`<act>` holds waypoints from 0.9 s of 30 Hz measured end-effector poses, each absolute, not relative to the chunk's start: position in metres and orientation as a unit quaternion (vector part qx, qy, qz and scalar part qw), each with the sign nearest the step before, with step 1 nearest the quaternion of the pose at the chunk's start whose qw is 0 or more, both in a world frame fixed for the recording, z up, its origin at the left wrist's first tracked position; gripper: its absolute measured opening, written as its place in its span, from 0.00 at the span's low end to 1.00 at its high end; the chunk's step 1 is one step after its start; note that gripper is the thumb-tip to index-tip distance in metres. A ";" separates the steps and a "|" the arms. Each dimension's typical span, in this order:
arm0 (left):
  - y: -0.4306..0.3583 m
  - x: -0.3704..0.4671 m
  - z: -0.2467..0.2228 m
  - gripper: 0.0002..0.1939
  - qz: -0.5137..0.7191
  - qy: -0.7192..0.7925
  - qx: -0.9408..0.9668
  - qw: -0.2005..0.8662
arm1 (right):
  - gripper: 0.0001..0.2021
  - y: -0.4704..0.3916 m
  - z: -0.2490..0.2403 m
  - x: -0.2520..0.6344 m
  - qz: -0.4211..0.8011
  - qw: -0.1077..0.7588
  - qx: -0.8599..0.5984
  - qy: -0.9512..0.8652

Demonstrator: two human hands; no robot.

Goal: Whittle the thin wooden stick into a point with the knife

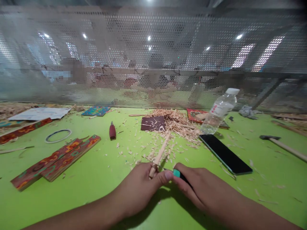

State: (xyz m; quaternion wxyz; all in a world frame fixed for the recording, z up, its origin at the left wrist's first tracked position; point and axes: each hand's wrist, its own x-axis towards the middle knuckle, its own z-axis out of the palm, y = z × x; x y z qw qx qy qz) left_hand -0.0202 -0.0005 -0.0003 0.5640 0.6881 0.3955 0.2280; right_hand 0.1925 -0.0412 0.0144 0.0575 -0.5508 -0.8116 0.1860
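A pale wooden stick (161,151) points away from me at the centre, its near end in my left hand (146,183), whose fingers are wrapped round it. My right hand (195,185) is closed on a knife (179,175) with a black and teal handle. The thin blade reaches left to the stick near my left thumb, its edge partly hidden. Both hands are close together above the green table (96,198). Beyond the stick lie a heap of wood shavings (182,126) and a dark brown sandpaper sheet (153,123).
A phone (225,155) and a tilted plastic bottle (219,111) are to the right, with a hammer (285,147) farther out. Painted boards (57,159), a tape roll (58,136) and a red-handled tool (112,131) lie left. Behind stands a perforated metal screen (144,57).
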 end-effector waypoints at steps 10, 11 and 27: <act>-0.006 -0.012 0.004 0.27 0.210 0.435 0.711 0.512 | 0.22 -0.046 0.024 0.193 0.291 0.072 -0.546 -0.782; -0.006 -0.012 0.004 0.26 0.211 0.433 0.713 0.510 | 0.21 -0.047 0.026 0.193 0.303 0.078 -0.543 -0.780; -0.005 -0.019 0.000 0.24 0.224 0.373 0.703 0.563 | 0.25 -0.047 0.031 0.191 0.512 0.109 -0.528 -0.668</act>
